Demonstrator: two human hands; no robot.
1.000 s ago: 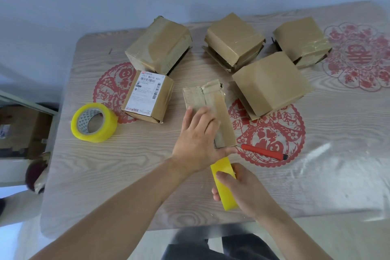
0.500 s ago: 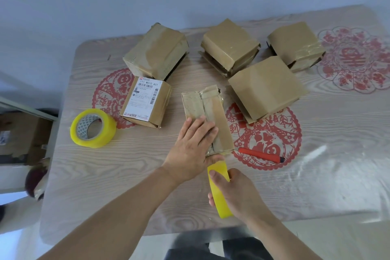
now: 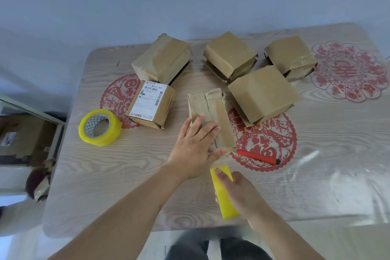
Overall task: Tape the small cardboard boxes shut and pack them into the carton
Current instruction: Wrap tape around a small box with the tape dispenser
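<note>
while the flat box is pressed down, findings:
box in hand (image 3: pixel 207 119): mid-table, under left hand (image 3: pixel 194 146), fingers straight, spread.
tape roll (image 3: pixel 224 193): right hand (image 3: pixel 242 195) curled round it, near edge.
other boxes (image 3: pixel 261 94): five, unpacked; flaps look loose on some.
spare roll (image 3: pixel 99 127): untouched.
carton: none seen on table (image 3: pixel 327 164).
progress: early, judged.

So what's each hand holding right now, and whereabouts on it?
The right hand grips the yellow tape roll across its outer band. The left hand holds nothing; it presses flat on the small box.
</note>
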